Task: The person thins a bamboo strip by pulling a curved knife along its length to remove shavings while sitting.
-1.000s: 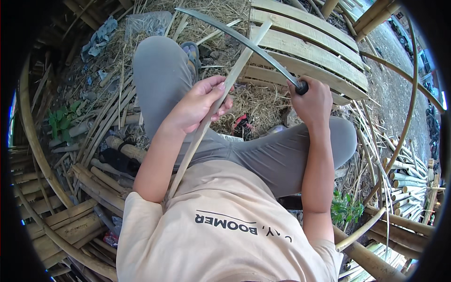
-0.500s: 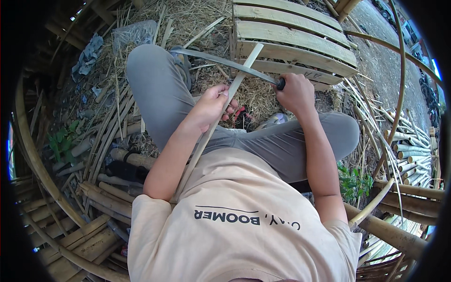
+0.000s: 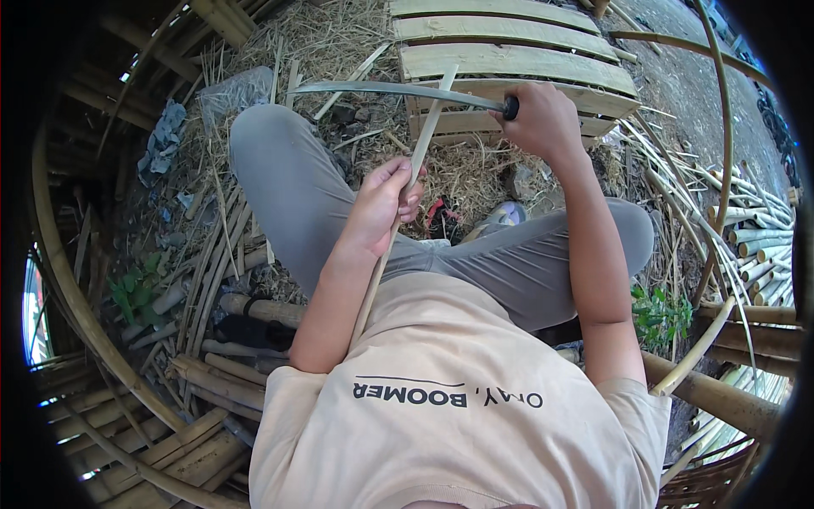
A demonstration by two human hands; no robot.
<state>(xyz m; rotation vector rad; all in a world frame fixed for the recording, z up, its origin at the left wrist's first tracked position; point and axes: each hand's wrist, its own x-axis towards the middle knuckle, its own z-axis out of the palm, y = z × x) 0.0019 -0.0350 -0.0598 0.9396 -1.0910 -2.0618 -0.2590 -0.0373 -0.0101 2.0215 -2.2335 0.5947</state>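
My left hand (image 3: 388, 199) is closed around a long, pale bamboo strip (image 3: 431, 123). The strip slants up and away from my waist, its lower end lying against my shirt. In my right hand (image 3: 543, 123) is the black handle of a long machete (image 3: 381, 87), fingers wrapped round it. Its curved steel blade points left and crosses the strip near the far end. From this angle I cannot tell whether the edge presses into the bamboo.
A slatted wooden crate (image 3: 517, 59) stands just beyond my hands, amid straw-like shavings (image 3: 462, 182). Cut bamboo poles (image 3: 763, 246) are stacked at the right, and bamboo strips (image 3: 222, 271) lie at the left. A crumpled plastic bag (image 3: 237, 97) sits at the far left.
My right hand has moved up and away with the machete, whose blade now lies flatter and crosses the strip nearer its far end. The left hand keeps its grip; the strip stands slightly steeper.
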